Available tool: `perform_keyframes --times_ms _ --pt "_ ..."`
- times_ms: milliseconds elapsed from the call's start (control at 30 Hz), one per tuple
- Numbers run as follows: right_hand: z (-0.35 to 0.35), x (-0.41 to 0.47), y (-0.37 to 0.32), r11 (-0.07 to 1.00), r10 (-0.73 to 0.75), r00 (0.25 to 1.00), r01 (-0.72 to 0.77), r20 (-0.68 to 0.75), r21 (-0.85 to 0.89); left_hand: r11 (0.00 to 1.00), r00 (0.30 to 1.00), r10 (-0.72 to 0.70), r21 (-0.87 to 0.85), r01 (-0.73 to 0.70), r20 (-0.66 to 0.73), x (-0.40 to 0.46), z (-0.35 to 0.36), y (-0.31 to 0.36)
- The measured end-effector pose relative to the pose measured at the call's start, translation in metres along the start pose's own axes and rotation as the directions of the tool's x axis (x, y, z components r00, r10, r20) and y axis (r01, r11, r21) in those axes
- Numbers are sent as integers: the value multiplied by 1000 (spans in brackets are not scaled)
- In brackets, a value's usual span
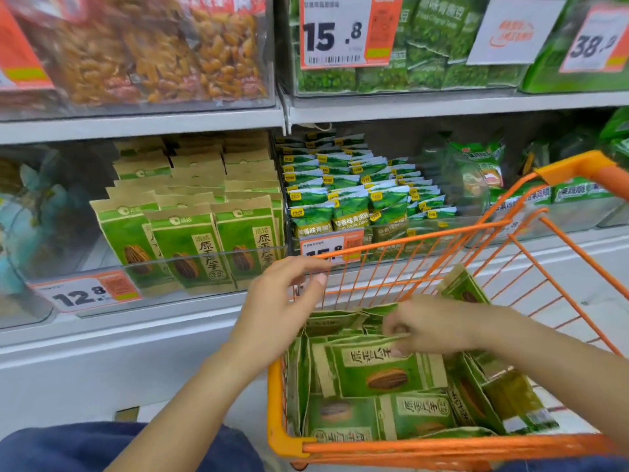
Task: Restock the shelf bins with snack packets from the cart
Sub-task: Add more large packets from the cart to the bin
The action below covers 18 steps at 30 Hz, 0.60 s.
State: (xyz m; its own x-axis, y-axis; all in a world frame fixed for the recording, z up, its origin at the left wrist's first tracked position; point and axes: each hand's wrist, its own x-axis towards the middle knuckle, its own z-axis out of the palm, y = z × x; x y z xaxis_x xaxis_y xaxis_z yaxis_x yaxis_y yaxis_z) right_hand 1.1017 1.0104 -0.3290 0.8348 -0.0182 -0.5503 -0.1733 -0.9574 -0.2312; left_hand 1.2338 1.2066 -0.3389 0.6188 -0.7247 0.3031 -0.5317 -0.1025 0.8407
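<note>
While the left hand point(282, 301) hovers loosely spread at the cart point(459, 447) rim's nine o'clock, the right hand point(439, 325) pinches a packet point(381, 373) — inside the cart.

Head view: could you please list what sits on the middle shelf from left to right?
Blurred teal packets → bin of green sunflower seed packets with the 12.8 price tag → small green pea packets → more green packets behind the orange cart.
</note>
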Motion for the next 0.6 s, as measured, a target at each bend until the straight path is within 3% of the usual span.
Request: perform_keyframes --times_ms 100,167,233,400,533,600 --pt "-50 -32 0 905 -45 985 111 -167 411 955 975 -174 -264 134 -135 -1 -29 3" --pt "-69 -36 -10 761 -58 954 233 -295 605 864 960 -271 -456 212 -67 -1 -41 9" --pt "-72 -20 -34 648 -73 919 339 -387 682 762 944 -331 -592 264 -5 -5 -50 13" --pt "-57 46 -113 493 -92 865 470 -493 732 807 898 -383 -551 212 -217 -24 -82 14" --pt "-61 76 -151 706 -72 720 526 -690 475 855 787 -392 -505 120 -476 -38 -142 -9" --pt "-67 82 -159 701 -47 646 565 -762 436 887 724 -334 -461 25 -603 -37 -175 -19"
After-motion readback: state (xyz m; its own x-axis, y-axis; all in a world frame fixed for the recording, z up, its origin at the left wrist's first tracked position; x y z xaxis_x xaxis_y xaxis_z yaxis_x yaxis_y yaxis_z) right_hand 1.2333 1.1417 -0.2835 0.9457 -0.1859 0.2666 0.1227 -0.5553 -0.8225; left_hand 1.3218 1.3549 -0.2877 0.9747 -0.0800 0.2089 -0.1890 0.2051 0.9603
